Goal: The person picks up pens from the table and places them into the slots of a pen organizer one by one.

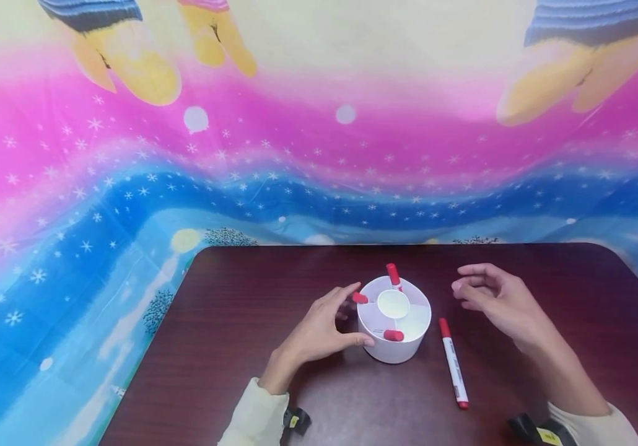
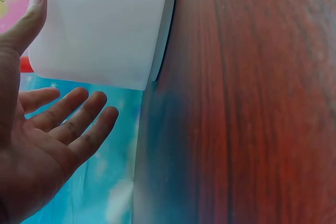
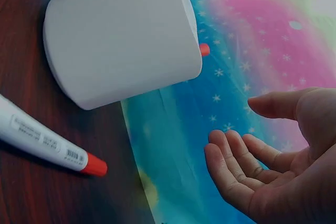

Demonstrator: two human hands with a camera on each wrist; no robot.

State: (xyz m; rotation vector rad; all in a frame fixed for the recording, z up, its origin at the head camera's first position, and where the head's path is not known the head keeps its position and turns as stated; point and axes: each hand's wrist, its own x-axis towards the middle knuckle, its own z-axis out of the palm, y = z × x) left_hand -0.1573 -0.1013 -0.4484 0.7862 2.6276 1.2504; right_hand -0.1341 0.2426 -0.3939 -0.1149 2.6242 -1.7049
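Note:
A round white pen holder (image 1: pixel 390 350) with compartments and a central cup stands upright on the table. Three red-capped markers stand in it: one at the back (image 1: pixel 393 275), one at the left (image 1: pixel 360 298), one at the front (image 1: pixel 393 335). My left hand (image 1: pixel 321 325) is spread at the holder's left side, thumb by the front rim; whether it touches cannot be told. In the left wrist view its fingers (image 2: pixel 86 135) look loosely extended. A white marker with red ends (image 1: pixel 454 365) lies right of the holder. Beyond it, my right hand (image 1: pixel 500 303) hovers with relaxed fingers, holding nothing.
The dark wooden table (image 1: pixel 230 310) has rounded far corners. A colourful printed cloth (image 1: pixel 297 142) hangs behind it and along its left side. Black straps sit at both wrists, over pale sleeves (image 1: pixel 257 412).

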